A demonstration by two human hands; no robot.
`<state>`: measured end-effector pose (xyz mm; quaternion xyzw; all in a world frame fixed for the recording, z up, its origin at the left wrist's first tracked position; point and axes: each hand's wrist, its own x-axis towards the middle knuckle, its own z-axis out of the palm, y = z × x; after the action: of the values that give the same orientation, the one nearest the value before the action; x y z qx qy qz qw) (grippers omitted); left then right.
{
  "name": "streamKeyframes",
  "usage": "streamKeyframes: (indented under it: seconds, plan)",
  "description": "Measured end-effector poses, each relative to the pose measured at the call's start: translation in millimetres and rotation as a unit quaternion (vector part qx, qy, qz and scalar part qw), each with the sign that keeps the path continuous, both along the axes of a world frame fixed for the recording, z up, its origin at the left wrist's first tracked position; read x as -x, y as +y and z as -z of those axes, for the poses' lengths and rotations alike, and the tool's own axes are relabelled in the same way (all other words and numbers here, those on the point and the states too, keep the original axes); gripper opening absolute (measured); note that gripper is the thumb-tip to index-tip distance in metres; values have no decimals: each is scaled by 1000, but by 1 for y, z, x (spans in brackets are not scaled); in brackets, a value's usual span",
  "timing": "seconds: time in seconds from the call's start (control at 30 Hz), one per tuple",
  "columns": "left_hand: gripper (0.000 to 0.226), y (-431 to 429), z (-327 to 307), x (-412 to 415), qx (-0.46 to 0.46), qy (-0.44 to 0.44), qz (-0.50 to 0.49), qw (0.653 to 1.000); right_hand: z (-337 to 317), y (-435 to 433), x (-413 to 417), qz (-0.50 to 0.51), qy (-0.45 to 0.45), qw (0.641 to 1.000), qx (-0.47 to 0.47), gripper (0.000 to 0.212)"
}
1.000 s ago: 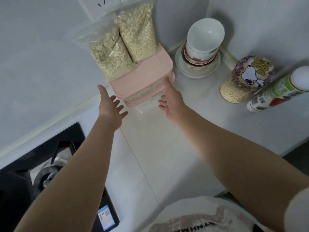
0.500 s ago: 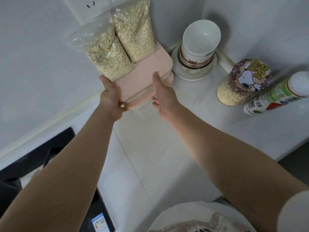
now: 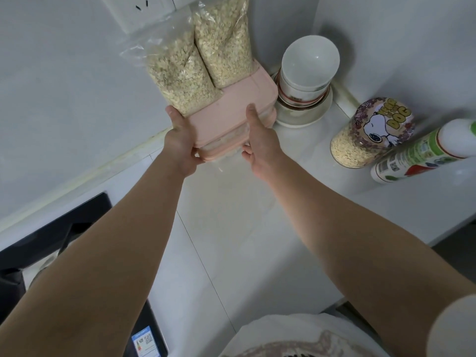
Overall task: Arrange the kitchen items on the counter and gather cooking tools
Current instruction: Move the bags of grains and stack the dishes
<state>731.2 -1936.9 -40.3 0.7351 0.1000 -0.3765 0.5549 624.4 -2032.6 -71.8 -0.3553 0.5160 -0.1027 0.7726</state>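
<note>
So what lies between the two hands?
The stack of pink-lidded containers, gripped on opposite sides by the left hand and right hand; two bags of oats stand on it. The head view shows this.

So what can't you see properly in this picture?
All in the head view:
Inside the pink boxes: the lids, the left hand and the right hand cover them.
Top of the taller oat bag: cut off by the top edge.
The stove: mostly behind the left arm, cut by the left edge.
Words on the bottle: too small and blurred.
</note>
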Motion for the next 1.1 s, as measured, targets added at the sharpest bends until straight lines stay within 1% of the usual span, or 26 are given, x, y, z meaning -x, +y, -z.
streamKeyframes:
  seconds: [0.13,0.23,0.27,0.3,0.37,0.4,0.47,0.53,0.6,0.67,0.73,0.8,0.87,0.9,0.97,1.1]
  plan:
    - [92,6,-8,9,-22,16,-13,1000,-10,5,5,-5,22,1000,6,89]
    - [91,21,-16,29,-49,17,-40,998,-16,12,13,-8,39,999,16,80]
    - [86,32,-17,37,-51,20,-41,998,-17,18,16,-6,44,999,21,74]
    - [76,40,-17,46,-45,27,-39,998,-19,24,19,-1,50,998,26,68]
    - [49,59,-17,61,-37,34,-32,998,-23,41,26,4,63,997,38,59]
    - [41,67,-19,67,-35,28,-33,998,-26,51,29,5,66,997,43,56]
    - [34,87,-27,75,-14,19,-40,999,-33,73,33,0,64,996,57,48]
    - [35,104,-36,80,12,12,-44,999,-42,94,39,-9,63,995,76,37]
    - [38,128,-46,86,41,2,-52,998,-52,116,45,-19,62,991,117,40]
    - [33,150,-52,93,57,5,-50,997,-62,137,54,-28,68,986,150,46]
    - [25,168,-58,102,67,24,-56,996,-71,157,63,-40,75,982,167,45]
    - [24,190,-65,112,84,41,-71,993,-83,182,73,-61,76,978,186,40]
    - [24,207,-72,123,99,52,-85,990,-97,201,79,-80,72,975,197,26]
    - [24,217,-76,128,105,52,-94,989,-104,211,80,-87,75,973,198,24]
    - [25,238,-87,137,122,50,-126,983,-121,234,82,-109,72,969,209,33]
    - [30,284,-112,155,167,45,-155,973,-138,273,87,-120,33,977,172,34]
